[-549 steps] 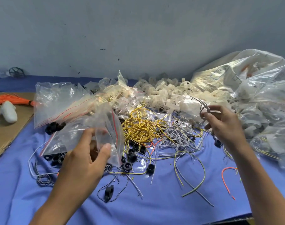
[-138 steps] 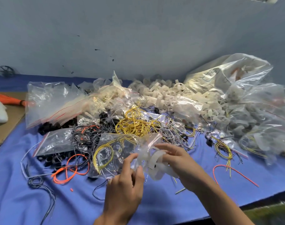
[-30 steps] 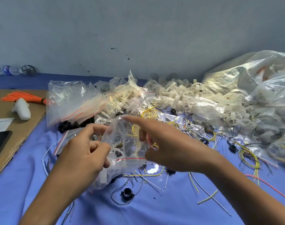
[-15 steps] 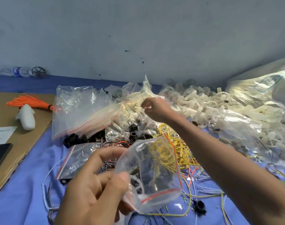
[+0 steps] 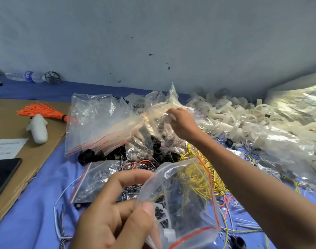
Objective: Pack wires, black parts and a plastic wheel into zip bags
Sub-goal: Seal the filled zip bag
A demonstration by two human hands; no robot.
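I pinch one filled bag (image 5: 182, 203) in my left hand (image 5: 117, 218) while, beyond it, my right hand (image 5: 182, 124) clutches an empty bag (image 5: 159, 114); heaps of loose wires (image 5: 187, 152) between them wait unpacked.

Blue table (image 5: 36, 203): wires (image 5: 220, 186), blk parts (image 5: 92, 156), zip bags (image 5: 99, 126), plastic wheels (image 5: 225, 114), cardboard (image 5: 8, 126).

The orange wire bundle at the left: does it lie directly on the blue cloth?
No, the orange wire bundle lies on the brown cardboard, left of the zip bags.
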